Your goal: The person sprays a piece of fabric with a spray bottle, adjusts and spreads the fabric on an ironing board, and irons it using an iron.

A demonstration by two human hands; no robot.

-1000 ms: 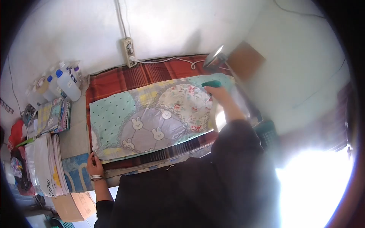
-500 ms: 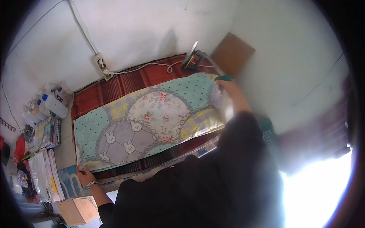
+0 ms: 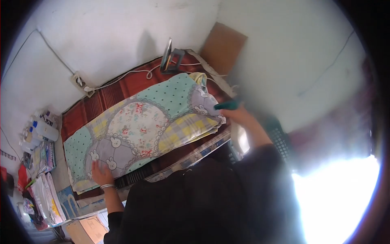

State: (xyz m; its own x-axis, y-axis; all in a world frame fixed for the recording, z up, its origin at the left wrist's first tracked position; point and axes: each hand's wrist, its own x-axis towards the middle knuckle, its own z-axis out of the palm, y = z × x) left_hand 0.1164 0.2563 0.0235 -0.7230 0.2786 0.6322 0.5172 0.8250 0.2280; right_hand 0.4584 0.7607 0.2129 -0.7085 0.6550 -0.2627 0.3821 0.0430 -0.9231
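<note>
Left hand (image 3: 102,175), lower left: fingers spread, palm down over front edge of cloth (image 3: 138,122), which lies mid-frame. Right hand (image 3: 239,116), right of centre: closed round green object (image 3: 226,105), partly hidden by fingers, shape unclear. Red cover (image 3: 87,113) strips room behind, up to iron (image 3: 170,60), upper centre.

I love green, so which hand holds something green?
The right hand grips the narrow dark-green object; the left hand, wearing a pale round bracelet, shows nothing green.
</note>
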